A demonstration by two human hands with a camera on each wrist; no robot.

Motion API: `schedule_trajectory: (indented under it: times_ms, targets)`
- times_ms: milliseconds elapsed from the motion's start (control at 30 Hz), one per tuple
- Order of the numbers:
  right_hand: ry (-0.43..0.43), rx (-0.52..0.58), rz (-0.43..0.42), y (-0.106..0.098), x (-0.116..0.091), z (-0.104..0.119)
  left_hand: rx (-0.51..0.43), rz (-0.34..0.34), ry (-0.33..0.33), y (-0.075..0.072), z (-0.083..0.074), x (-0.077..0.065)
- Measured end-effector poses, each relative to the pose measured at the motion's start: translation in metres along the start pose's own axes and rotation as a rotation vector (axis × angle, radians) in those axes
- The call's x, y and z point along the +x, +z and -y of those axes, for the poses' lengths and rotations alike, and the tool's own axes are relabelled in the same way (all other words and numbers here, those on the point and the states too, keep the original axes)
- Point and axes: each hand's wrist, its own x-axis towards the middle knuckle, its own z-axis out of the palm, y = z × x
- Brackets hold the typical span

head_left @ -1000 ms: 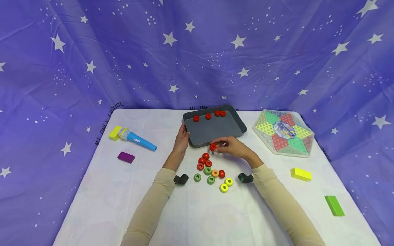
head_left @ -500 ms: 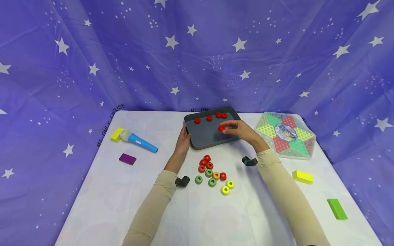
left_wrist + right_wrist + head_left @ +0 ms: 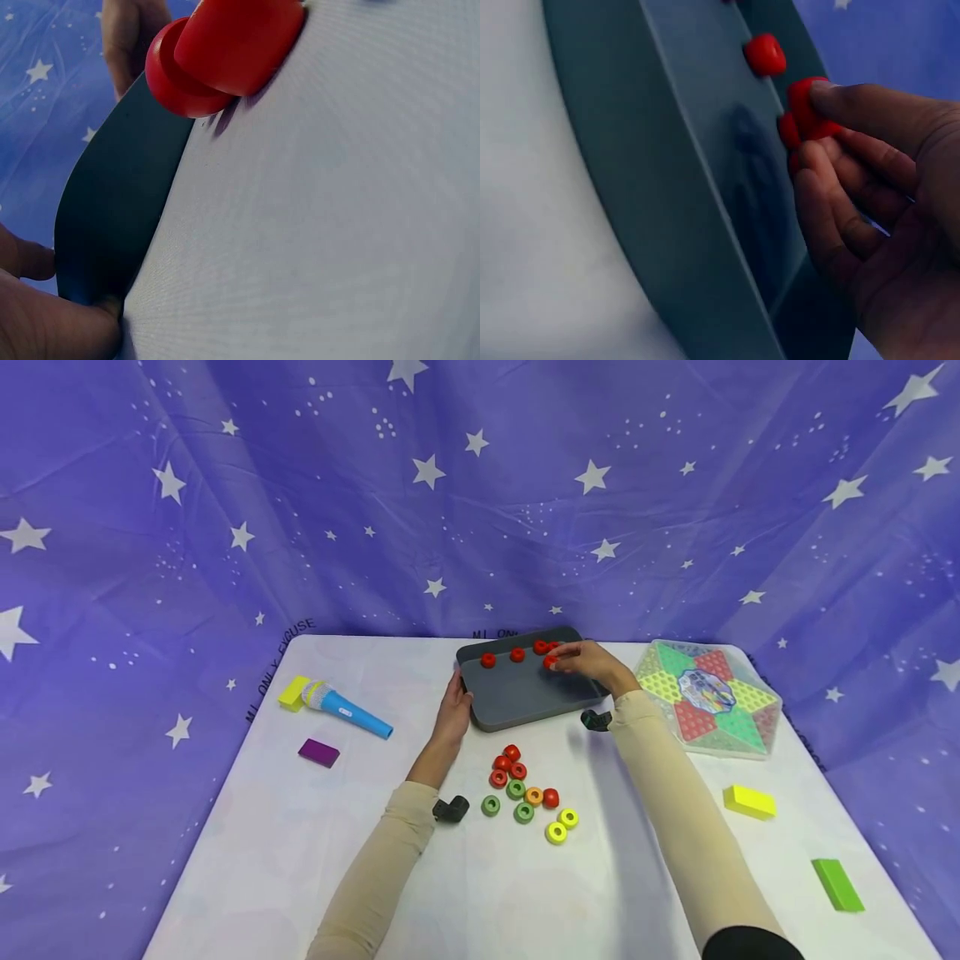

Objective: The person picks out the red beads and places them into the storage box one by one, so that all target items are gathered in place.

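Tray is held by left hand, red bead by right hand.

We have a tray right of our left hand, under our right hand; loose beads nearer us, a microphone far left, a box right.

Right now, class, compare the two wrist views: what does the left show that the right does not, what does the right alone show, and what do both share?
Left wrist only: the left hand gripping the dark grey rectangular tray, and two glossy rounded red beads outside it on the white tablecloth.

Right wrist only: the held red bead, and the tray's inside floor with other red beads.

Both: the tray's outer wall, the tablecloth, some of the purple star-patterned backdrop and the right hand.
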Motion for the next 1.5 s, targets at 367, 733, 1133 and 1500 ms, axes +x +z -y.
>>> schedule_trajectory:
  times_ms: [367, 733, 1133, 1500]
  targets:
    - [0.112, -0.056, -0.027, -0.005, 0.012, -0.011, 0.006, -0.002, -0.023, 0.002, 0.004, -0.005]
    - [0.138, -0.005, -0.052, 0.002, 0.021, -0.01, 0.018, 0.02, -0.019, 0.001, 0.006, -0.011]
    - [0.094, -0.056, -0.088, 0.004, 0.029, -0.002, 0.02, 0.012, 0.001, -0.001, 0.001, -0.007]
    - [-0.028, -0.1, -0.079, -0.001, 0.019, 0.0, 0.022, 0.011, -0.004, -0.003, 0.0, -0.004]
